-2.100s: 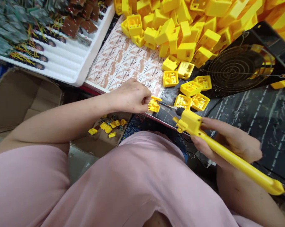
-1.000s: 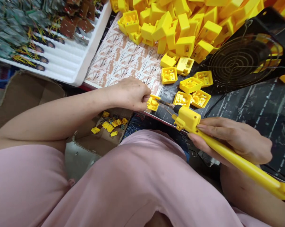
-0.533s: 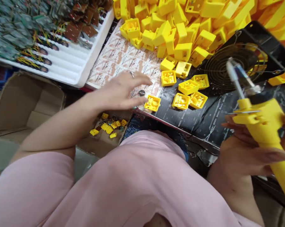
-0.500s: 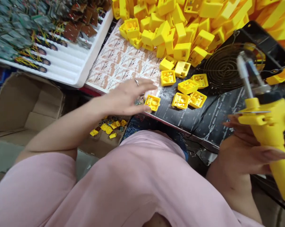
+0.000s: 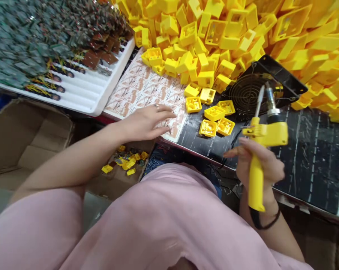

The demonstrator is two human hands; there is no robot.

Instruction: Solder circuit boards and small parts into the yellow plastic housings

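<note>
My left hand [image 5: 151,120] lies palm down over a sheet of printed cards [image 5: 130,88], its fingers stretched and apart, with nothing visible in them. My right hand [image 5: 261,161] is closed around the yellow handle of a soldering gun [image 5: 256,180]. The gun's metal tip and feed tube point up and away, in front of a black fan. Between my hands, on the dark bench top, sits a group of small yellow plastic housings [image 5: 208,128]. Several are turned open side up and show parts inside.
A large heap of yellow housings [image 5: 206,77] covers the back. The black fan [image 5: 246,93] with a wire grille stands at its edge. On the left, a white foam tray [image 5: 93,99] holds circuit boards with wires. Cardboard boxes [image 5: 42,138] stand below the bench edge, one with yellow pieces inside.
The housing beside my left hand no longer shows there. My left hand has shifted slightly left and down. My right hand has carried the soldering gun left, and the view has moved.
</note>
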